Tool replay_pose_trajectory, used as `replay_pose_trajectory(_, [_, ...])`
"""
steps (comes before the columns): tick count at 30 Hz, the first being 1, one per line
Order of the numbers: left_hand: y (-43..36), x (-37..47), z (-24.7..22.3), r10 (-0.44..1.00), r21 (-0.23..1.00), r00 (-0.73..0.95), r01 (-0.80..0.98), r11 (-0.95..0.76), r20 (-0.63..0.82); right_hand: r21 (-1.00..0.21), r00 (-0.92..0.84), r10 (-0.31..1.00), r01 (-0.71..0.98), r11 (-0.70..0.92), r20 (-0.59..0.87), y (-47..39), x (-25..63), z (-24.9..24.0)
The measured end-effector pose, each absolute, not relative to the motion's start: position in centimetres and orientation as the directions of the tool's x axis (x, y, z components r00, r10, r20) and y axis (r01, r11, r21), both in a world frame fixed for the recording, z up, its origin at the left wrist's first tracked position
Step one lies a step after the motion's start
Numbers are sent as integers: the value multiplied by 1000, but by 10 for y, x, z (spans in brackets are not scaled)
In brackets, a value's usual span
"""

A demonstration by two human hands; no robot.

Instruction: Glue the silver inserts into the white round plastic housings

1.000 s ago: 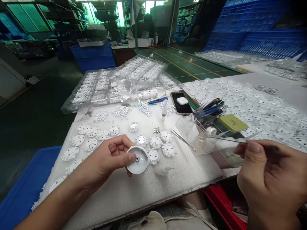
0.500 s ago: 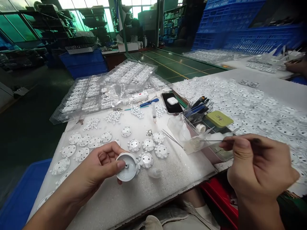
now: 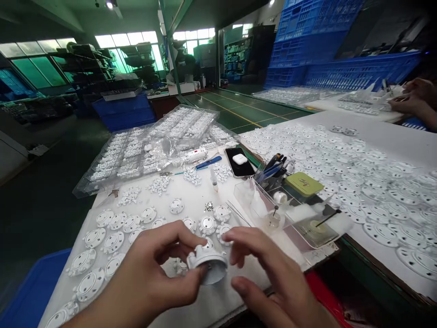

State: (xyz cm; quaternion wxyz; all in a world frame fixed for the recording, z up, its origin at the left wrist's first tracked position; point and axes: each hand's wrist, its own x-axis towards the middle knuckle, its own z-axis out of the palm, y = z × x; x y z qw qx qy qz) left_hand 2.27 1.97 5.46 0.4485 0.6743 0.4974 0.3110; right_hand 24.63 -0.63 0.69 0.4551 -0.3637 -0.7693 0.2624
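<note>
My left hand (image 3: 164, 269) grips a white cup-shaped plastic part (image 3: 215, 269) with small lobes around its rim, thumb at its open side. The hollow is tilted down toward me, so most of its inside is hidden. Close by on the right, my right hand (image 3: 273, 275) is open, thumb and fingers apart, with nothing between them. Behind both hands, several similar white round parts (image 3: 207, 224) sit on the white tabletop. A thin dark rod (image 3: 328, 217) leans in a clear divided tray (image 3: 298, 239) to the right.
Tweezers (image 3: 239, 213), a small syringe (image 3: 213, 177) and little heaps of white pieces (image 3: 160, 185) lie beyond the parts. A phone (image 3: 235, 169) and green tin (image 3: 304, 183) are farther back. Many white discs (image 3: 385, 209) cover the right table. A co-worker's hands (image 3: 414, 100) show far right.
My right hand has let go of the thin dark rod, now in the tray, and moved left beside the white part. My left hand has moved right and tipped the part. The view has tilted up.
</note>
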Motion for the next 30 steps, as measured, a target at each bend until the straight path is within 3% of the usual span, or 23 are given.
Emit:
replay_pose_trajectory(4, [36, 39, 71, 871, 877, 479, 364, -312, 111, -869, -290, 847, 90, 487, 445, 2, 235, 8])
replay_pose_trajectory(8, [93, 24, 81, 597, 889, 792, 357, -288, -125, -877, -163, 870, 52, 478, 465, 7, 241, -1])
replay_pose_trajectory(10, [132, 18, 76, 675, 796, 710, 520, -310, -200, -850, -137, 852, 94, 519, 505, 6, 244, -7])
replay_pose_trajectory(12, [169, 19, 64, 817, 664, 565, 656, -359, -116, -798, -143, 810, 143, 586, 569, 5, 246, -11])
replay_pose_trajectory(17, [229, 53, 28, 816, 556, 563, 723, -410, -131, -710, -171, 742, 215, 671, 649, 7, 251, -18])
replay_pose_trajectory(25, [255, 87, -5, 757, 581, 611, 711, -395, -233, -720, -83, 763, 278, 636, 641, 5, 264, -23])
replay_pose_trajectory(30, [248, 76, 17, 812, 675, 559, 665, -319, -166, -669, -64, 729, 351, 656, 681, 4, 264, -22])
